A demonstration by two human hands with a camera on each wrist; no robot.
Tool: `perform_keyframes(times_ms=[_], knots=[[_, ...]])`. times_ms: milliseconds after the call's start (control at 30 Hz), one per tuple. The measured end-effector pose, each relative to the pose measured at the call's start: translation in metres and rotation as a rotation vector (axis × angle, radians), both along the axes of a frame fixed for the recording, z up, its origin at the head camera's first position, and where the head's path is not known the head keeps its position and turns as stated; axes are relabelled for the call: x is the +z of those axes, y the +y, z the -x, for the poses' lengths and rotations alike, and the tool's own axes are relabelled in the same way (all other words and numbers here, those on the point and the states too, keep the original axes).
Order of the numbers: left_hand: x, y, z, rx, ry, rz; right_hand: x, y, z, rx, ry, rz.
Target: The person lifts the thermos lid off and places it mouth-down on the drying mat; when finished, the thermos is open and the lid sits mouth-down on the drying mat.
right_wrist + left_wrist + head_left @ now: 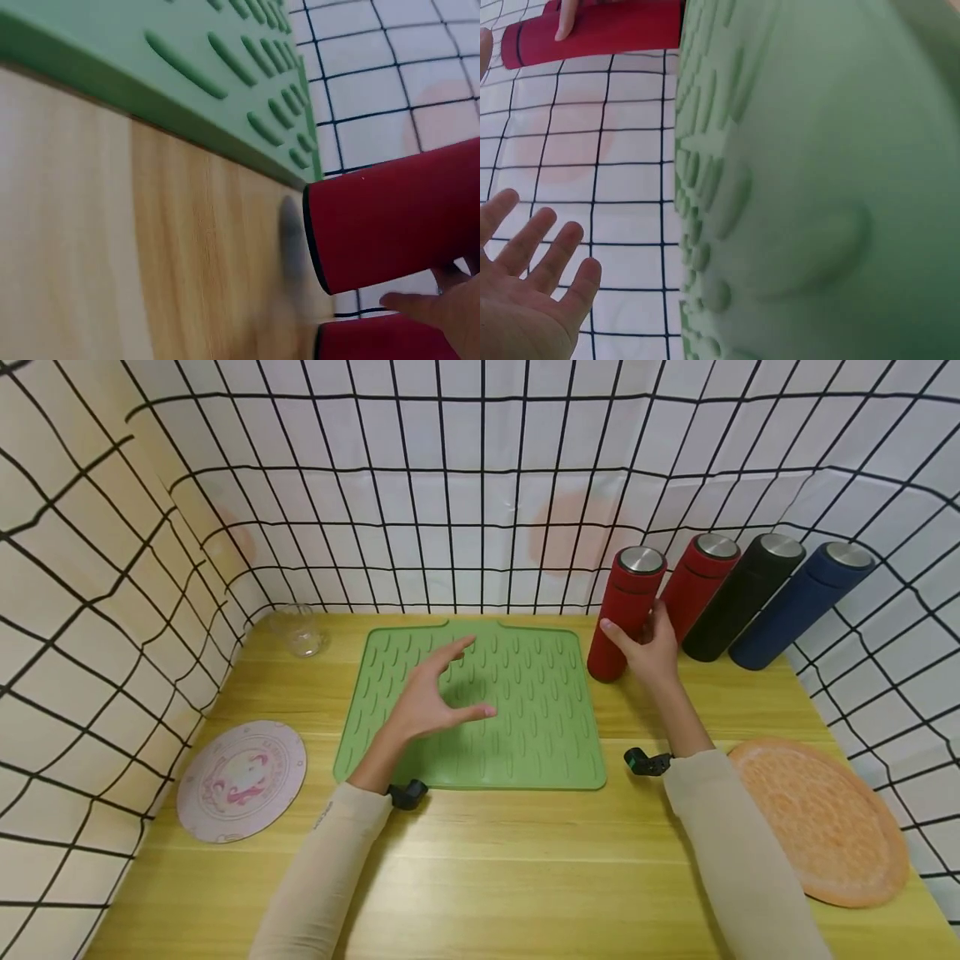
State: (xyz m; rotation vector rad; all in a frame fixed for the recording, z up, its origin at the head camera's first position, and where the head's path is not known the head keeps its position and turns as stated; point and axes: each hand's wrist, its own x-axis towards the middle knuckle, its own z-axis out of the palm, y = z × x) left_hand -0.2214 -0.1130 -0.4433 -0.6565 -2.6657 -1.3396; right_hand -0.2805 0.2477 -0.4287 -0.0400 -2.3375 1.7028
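Note:
My right hand [654, 653] grips a red thermos flask [624, 603] with a silver lid, thumb on its near side. The flask stands almost upright beside the right edge of a green ridged mat [540, 768]. In the right wrist view, a gap and a shadow show between the flask's black-rimmed base and the table. Over the mat hovers my left hand [429, 697], its thumb and fingers spread apart, holding nothing. A second red flask [693, 578] is just right of the gripped one, partly hidden by my right hand.
Right of the red flasks stand a black flask [742, 600] and a blue flask [798, 608]. An orange round mat [817, 827] lies at the right, a pink round mat [243, 781] at the left. Back left is a clear glass [302, 633]. Black-grid panels [480, 493] enclose the table.

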Motion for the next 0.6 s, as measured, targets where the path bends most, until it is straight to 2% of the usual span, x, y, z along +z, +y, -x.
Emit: perform_keyframes(times_ms=[200, 333, 600], knots=[[0.008, 0.011, -0.003, -0.049, 0.028, -0.031, 0.011, -0.007, -0.033, 0.122, 0.061, -0.019], [0.017, 0.017, -0.006, -0.090, 0.049, -0.069, 0.015, -0.018, -0.051, 0.219, 0.095, 0.050], [0.038, 0.027, -0.017, -0.156, 0.087, -0.130, 0.013, -0.036, -0.076, 0.405, 0.114, 0.198]])
